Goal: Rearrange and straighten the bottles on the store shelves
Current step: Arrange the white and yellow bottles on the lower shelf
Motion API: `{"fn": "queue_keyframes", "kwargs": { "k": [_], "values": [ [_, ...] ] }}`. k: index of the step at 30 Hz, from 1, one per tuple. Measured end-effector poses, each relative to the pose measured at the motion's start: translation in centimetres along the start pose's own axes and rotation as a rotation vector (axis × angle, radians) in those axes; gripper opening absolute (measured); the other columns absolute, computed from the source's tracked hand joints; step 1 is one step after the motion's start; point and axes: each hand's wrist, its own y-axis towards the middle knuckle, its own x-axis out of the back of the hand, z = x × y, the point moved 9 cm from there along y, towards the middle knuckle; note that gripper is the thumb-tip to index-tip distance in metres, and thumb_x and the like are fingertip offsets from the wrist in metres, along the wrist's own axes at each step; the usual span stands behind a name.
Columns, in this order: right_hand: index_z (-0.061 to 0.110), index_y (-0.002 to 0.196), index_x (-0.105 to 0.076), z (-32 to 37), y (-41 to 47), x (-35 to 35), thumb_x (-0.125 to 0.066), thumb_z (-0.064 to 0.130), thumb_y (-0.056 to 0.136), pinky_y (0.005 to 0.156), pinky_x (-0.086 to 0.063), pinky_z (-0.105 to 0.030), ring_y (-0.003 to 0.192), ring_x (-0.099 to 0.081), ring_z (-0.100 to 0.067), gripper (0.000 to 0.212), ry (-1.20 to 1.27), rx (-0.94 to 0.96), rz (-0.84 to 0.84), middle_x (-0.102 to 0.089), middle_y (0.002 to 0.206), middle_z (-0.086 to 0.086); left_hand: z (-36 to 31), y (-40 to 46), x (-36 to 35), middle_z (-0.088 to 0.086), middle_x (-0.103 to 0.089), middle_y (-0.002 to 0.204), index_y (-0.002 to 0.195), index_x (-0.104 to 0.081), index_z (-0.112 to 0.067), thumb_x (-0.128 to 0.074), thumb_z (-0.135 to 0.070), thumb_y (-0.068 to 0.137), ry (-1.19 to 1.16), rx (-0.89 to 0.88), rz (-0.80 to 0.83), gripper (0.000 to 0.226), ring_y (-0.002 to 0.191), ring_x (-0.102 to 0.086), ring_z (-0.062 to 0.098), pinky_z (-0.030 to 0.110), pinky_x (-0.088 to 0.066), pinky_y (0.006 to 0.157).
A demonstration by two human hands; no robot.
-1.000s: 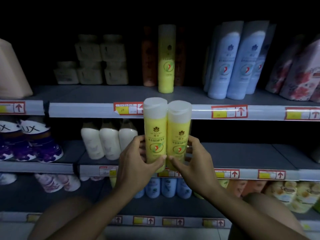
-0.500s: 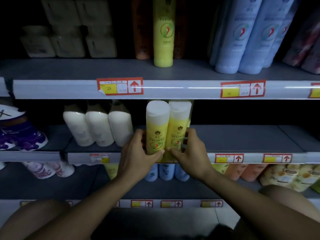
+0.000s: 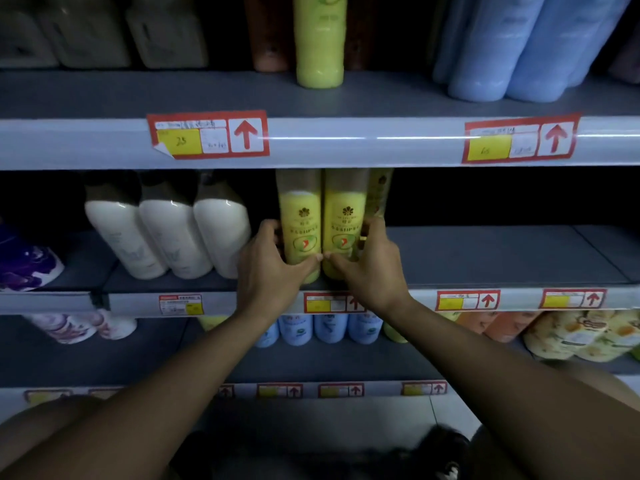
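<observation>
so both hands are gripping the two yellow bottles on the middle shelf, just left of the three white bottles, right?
Not left: the head view shows the two yellow bottles just right of the three white bottles. The rest holds: left hand and right hand grip them on the middle shelf.

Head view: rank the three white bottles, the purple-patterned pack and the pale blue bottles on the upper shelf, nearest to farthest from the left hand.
1. The three white bottles, middle shelf, just left of the left hand.
2. The purple-patterned pack, same shelf, at the far left edge.
3. The pale blue bottles, upper shelf, up and far right.
</observation>
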Motion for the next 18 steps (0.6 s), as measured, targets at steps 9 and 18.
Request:
{"fn": "queue_keyframes", "kwargs": {
  "k": [9, 18],
  "values": [
    [0.026, 0.130, -0.041, 0.21, -0.06, -1.08, -0.069, 0.043, 0.078, 0.084, -0.059, -0.050, 0.106, -0.068, -0.027, 0.062, -0.064, 0.028, 0.017, -0.067, 0.122, -0.003, 0.79, -0.07, -0.57, -0.009, -0.069, 0.103, 0.112, -0.050, -0.031, -0.080, -0.049, 0.071, 0.034, 0.006, -0.037, 0.054, 0.094, -0.069, 0.014, 0.045, -0.061, 0.077],
    [0.024, 0.133, -0.042, -0.03, 0.16, -1.12, -0.082, 0.044, 0.082, 0.088, -0.058, -0.050, 0.111, -0.067, -0.023, 0.069, -0.081, 0.023, -0.020, -0.065, 0.129, 0.000, 0.72, -0.06, 0.05, -0.006, -0.065, 0.109, 0.114, -0.050, -0.027, -0.086, -0.047, 0.075, 0.075, -0.010, -0.070, 0.057, 0.099, -0.066, 0.018, 0.047, -0.059, 0.079]
  ]
}}
